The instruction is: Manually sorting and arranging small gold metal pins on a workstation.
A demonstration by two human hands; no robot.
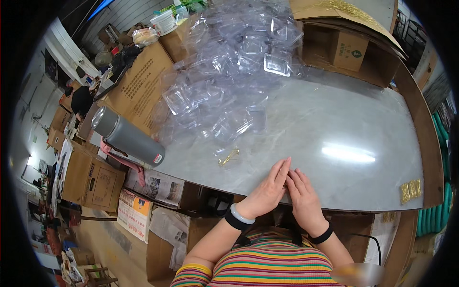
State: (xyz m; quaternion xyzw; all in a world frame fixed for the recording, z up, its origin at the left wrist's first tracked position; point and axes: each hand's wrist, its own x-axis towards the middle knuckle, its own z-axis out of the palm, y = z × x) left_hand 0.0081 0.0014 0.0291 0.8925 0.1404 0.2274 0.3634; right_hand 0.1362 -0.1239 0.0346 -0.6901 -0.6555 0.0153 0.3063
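My left hand (266, 189) and my right hand (306, 200) are close together over the front edge of the grey table (306, 129). The fingers of both are stretched out, pointing away from me, and their inner edges nearly meet. I see nothing held in either hand, though the space under the palms is hidden. Ahead and to the left of my left hand lie some gold twist ties (229, 157) on a small piece of clear plastic. Beyond them is a large heap of clear plastic containers (224, 67). A bundle of gold strips (410, 191) lies at the table's right edge.
A grey bottle (131, 138) lies tilted at the table's left edge, beside a large cardboard sheet (138, 86). An open cardboard box (320, 40) stands at the back right. A cardboard wall (427, 143) borders the right side. Newspaper (160, 187) lines a space below the left edge.
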